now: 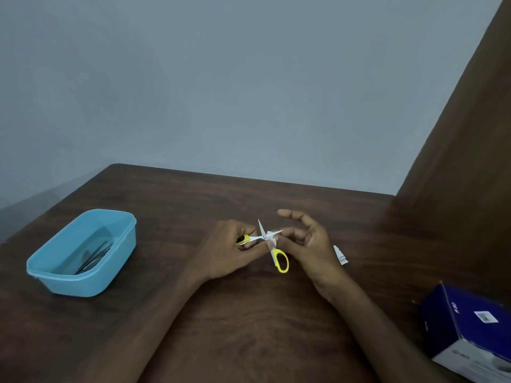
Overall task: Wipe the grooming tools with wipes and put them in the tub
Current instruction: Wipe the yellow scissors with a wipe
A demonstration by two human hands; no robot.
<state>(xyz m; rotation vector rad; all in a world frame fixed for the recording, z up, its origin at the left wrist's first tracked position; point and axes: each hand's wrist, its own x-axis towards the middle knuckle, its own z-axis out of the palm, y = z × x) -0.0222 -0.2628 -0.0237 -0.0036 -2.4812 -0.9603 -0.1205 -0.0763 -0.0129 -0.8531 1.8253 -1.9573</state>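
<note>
Small scissors (280, 258) with yellow handles are spread wide over the middle of the table. My left hand (226, 252) grips one yellow handle. My right hand (309, 239) presses a small white wipe (271, 238) against the blades near the pivot with its thumb and forefinger, the other fingers spread. A light blue plastic tub (49, 277) stands at the left with a few thin metal tools (95, 257) lying inside.
A torn white wipe sachet (340, 255) lies on the dark wooden table (249, 327) just right of my right hand. A dark blue and white box (470, 330) sits at the right front edge. A brown panel (470, 134) rises at the right.
</note>
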